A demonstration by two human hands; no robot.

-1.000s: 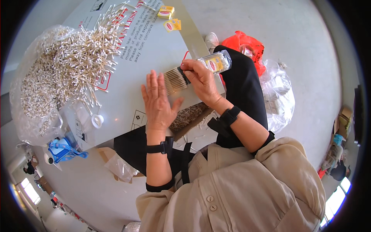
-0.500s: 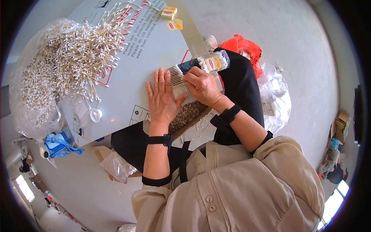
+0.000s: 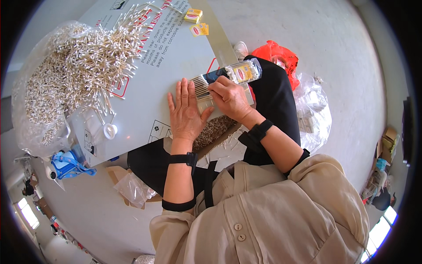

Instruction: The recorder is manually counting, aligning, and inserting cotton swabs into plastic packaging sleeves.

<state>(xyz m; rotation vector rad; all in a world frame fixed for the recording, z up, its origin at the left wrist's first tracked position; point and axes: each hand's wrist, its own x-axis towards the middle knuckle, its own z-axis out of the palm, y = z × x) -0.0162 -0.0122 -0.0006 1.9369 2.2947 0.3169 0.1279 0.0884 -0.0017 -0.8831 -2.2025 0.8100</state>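
Observation:
A row of cotton swabs (image 3: 200, 84) lies side by side near the right edge of the table. My left hand (image 3: 187, 116) rests flat beside the row's left end, its fingers stretched out and holding nothing. On the near side of the row my right hand (image 3: 234, 100) is closed, fingers curled and pinched against the swabs; what is between the fingertips is hidden. Just beyond the right hand, a clear packet of cotton swabs (image 3: 243, 72) with a yellow label juts past the table edge. A dark strip lies between the packet and the loose row.
A big heap of cotton swabs (image 3: 94, 61) spills from a clear bag on the left of the metal-sheet table (image 3: 162, 94). Yellow cards (image 3: 193, 16) lie at the far edge, a white round container (image 3: 110, 131) near the heap. Below my hands is a box of swabs (image 3: 213, 134); a red bag (image 3: 281, 57) is right.
Both hands keep almost the same place, with only a very slight shift. The swab row and the packet look unchanged.

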